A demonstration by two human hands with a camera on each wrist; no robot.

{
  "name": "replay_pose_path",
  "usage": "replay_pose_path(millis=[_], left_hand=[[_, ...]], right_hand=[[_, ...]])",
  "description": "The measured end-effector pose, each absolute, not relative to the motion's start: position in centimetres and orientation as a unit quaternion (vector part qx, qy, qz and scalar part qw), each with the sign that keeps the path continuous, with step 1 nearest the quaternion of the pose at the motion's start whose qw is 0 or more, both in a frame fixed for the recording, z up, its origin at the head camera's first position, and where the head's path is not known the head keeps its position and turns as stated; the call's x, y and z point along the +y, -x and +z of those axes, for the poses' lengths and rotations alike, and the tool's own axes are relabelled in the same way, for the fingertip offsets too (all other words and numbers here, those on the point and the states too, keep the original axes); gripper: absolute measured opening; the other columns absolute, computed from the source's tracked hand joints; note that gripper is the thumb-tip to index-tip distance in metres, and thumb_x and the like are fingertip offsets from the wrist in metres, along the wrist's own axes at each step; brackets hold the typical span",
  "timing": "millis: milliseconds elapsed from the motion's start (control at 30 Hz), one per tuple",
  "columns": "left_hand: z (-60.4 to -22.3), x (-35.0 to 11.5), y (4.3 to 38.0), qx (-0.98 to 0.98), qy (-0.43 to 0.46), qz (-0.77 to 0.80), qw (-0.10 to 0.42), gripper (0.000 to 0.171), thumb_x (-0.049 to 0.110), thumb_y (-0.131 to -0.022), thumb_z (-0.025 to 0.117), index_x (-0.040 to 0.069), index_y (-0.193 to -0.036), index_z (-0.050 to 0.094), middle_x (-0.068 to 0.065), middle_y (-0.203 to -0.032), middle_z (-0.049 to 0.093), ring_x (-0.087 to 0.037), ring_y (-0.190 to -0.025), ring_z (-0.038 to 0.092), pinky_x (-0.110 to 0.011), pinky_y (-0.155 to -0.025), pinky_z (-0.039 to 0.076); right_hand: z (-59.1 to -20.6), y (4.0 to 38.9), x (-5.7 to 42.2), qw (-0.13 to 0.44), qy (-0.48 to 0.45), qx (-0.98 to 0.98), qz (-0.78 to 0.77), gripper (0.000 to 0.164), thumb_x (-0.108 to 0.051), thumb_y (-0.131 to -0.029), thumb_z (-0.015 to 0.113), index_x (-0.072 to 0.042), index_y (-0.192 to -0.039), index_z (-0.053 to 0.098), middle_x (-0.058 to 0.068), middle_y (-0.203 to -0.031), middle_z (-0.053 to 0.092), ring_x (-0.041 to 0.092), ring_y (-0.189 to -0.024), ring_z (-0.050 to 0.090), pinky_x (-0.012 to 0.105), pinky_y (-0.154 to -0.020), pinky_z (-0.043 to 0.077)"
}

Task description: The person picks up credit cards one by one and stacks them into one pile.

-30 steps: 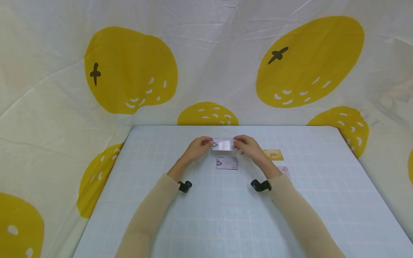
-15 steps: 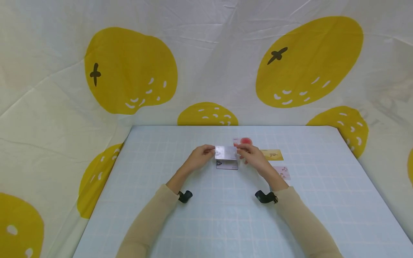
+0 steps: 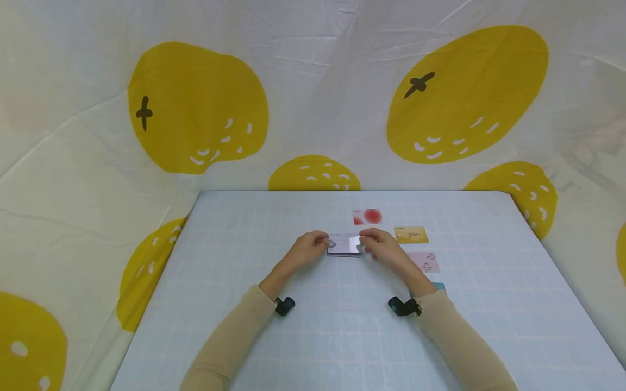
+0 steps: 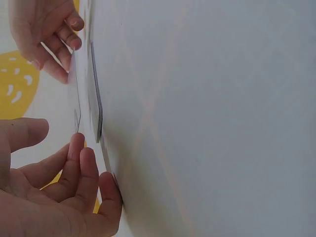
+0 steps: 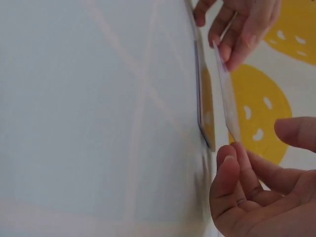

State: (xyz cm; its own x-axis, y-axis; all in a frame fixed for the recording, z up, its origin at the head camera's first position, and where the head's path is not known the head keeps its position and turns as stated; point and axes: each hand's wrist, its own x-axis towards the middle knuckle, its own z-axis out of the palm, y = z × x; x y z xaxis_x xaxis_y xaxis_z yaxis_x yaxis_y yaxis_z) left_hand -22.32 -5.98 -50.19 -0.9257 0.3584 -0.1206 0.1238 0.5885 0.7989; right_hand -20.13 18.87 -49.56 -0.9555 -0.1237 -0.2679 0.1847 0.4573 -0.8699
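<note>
Centre frame, the left hand and right hand, fingertips gripping, hold a pale card by opposite short edges, just above a lower card; its print is unreadable. Blue cloth spreads below.

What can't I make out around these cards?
- Teal item: head view, mostly hidden by the right arm.
- Pink card: head view, corner behind that arm.
- Top of the lower stack: head view, mostly covered by the held card.
- Writing on the yellow card: head view, too small.
</note>
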Motion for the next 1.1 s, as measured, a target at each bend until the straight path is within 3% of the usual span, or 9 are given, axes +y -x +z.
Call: replay_pose_path(millis=[200,533,1100], left_hand=[[-50.4,-5.7,22.5,0.883,-0.149,0.422,0.139,0.034,0.021,-0.100,0.059,-0.001,-0.126,0.065,-0.011,-0.113,0.068,-0.024,-0.107,0.063,-0.040,-0.094,0.050],[-50.6,-5.4,22.6,0.894,-0.127,0.400,0.156,0.036,0.023,-0.100,0.060,0.000,-0.126,0.066,-0.010,-0.114,0.068,-0.024,-0.107,0.061,-0.042,-0.096,0.048],[-50.6,-5.2,23.1,0.902,-0.130,0.379,0.159,0.037,0.025,-0.099,0.061,-0.001,-0.124,0.066,-0.009,-0.111,0.068,-0.023,-0.103,0.060,-0.042,-0.096,0.048]], right_hand=[[-50.4,20.3,18.9,0.153,-0.027,0.844,-0.514,0.039,-0.030,-0.103,0.057,-0.006,-0.133,0.059,0.012,-0.115,0.062,0.025,-0.091,0.059,0.030,-0.072,0.050],[-50.9,20.3,18.9,0.167,-0.018,0.849,-0.500,0.044,-0.037,-0.102,0.056,-0.009,-0.136,0.057,0.010,-0.118,0.061,0.025,-0.097,0.057,0.031,-0.077,0.049],[-51.2,20.3,18.6,0.157,-0.004,0.858,-0.489,0.044,-0.034,-0.103,0.056,-0.005,-0.136,0.057,0.010,-0.118,0.063,0.024,-0.096,0.057,0.033,-0.079,0.050]])
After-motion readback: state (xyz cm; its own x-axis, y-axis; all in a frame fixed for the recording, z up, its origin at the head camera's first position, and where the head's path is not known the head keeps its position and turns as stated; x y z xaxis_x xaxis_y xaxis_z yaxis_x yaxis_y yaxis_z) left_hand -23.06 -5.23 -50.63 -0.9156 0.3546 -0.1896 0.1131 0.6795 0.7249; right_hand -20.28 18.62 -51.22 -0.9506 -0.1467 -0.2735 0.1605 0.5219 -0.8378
